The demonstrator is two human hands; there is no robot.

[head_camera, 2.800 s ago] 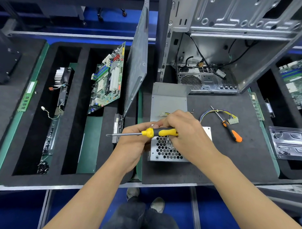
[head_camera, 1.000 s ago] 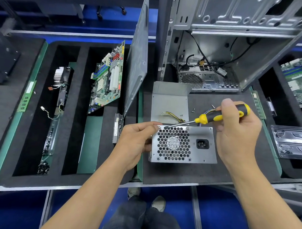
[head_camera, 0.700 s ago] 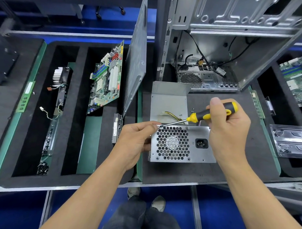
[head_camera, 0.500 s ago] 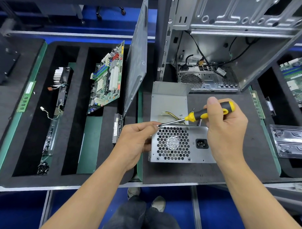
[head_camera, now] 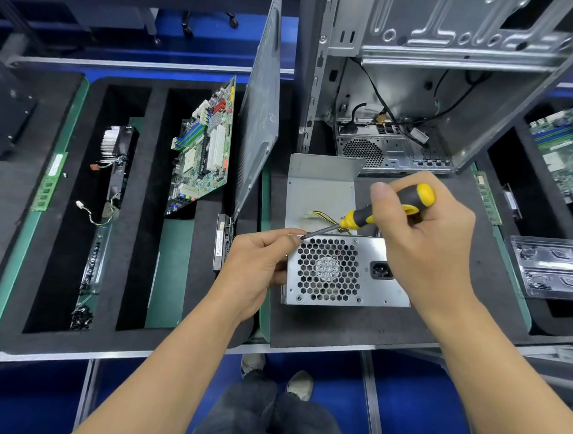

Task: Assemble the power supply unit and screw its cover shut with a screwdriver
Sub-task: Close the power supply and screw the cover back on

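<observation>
Your right grip (head_camera: 421,234) is wrapped round the yellow-and-black screwdriver (head_camera: 387,209), its shaft slanting down to the top left corner of the power supply unit (head_camera: 348,271). Your left grip (head_camera: 260,264) pinches at that same corner, fingertips touching the screwdriver tip. The unit sits on the desk (head_camera: 340,326) between both grips.

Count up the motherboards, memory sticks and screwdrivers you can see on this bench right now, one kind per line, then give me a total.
Motherboards: 2
Memory sticks: 2
Screwdrivers: 1
Total: 5
</observation>
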